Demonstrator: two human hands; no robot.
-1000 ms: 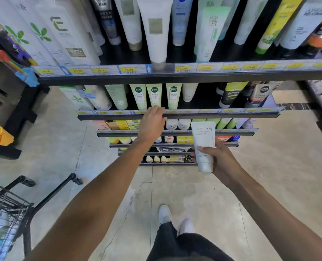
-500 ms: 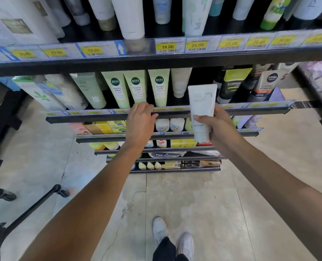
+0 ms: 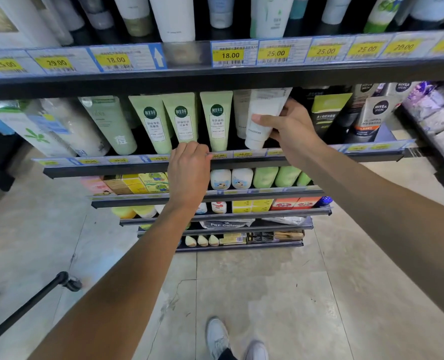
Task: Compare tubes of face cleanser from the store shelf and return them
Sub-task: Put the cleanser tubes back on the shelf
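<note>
White cleanser tube (image 3: pixel 263 118) stands cap-down at the second shelf (image 3: pixel 371 154), upper centre-right of the frame, gripped by the right hand (image 3: pixel 291 128) beside another white tube. Left hand (image 3: pixel 189 170) curls its fingers over that shelf's front edge, below three green tubes (image 3: pixel 184 120).

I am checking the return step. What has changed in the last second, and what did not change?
The right hand carried the white tube up from waist height into its shelf row, beside the green tubes, still gripping it. The left hand stayed curled on the shelf edge.
</note>
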